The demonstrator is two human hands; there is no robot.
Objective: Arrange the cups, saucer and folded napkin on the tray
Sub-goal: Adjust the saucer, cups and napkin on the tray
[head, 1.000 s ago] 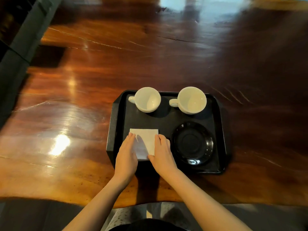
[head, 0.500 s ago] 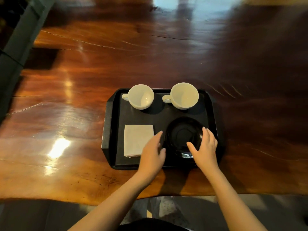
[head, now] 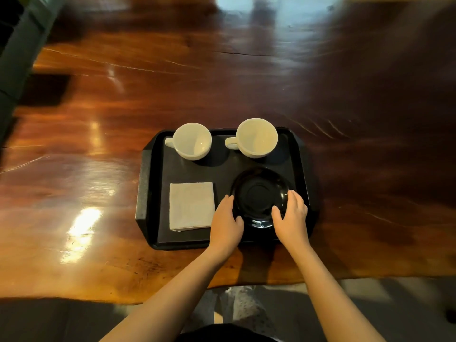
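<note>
- Both hands are on the black saucer (head: pixel 259 195) at the tray's near right corner: left hand (head: pixel 225 219) cupped against its left rim, right hand (head: pixel 291 215) curled on the right rim, thumb on the glossy face
- Neither hand is closed tight; fingers are bent and bracketing the saucer, which looks to sit flat on the tray (head: pixel 145 193)
- Glazed and stiff, likely slick and chippable, so opposite rim edges are the sensible hold, as here
- It's round, no long axis, well facing up
- Two white cups (head: pixel 192 141) and (head: pixel 257 138) stand upright along the tray's far edge, apart, handles both pointing to the tray's left edge
- The folded napkin (head: pixel 191 206) lies flat at the near left corner, soft and light, edges roughly square to the tray, just beside the left hand
- The tray sits near the worktop's (head: pixel 98 119) near edge, long axis running left to right
</note>
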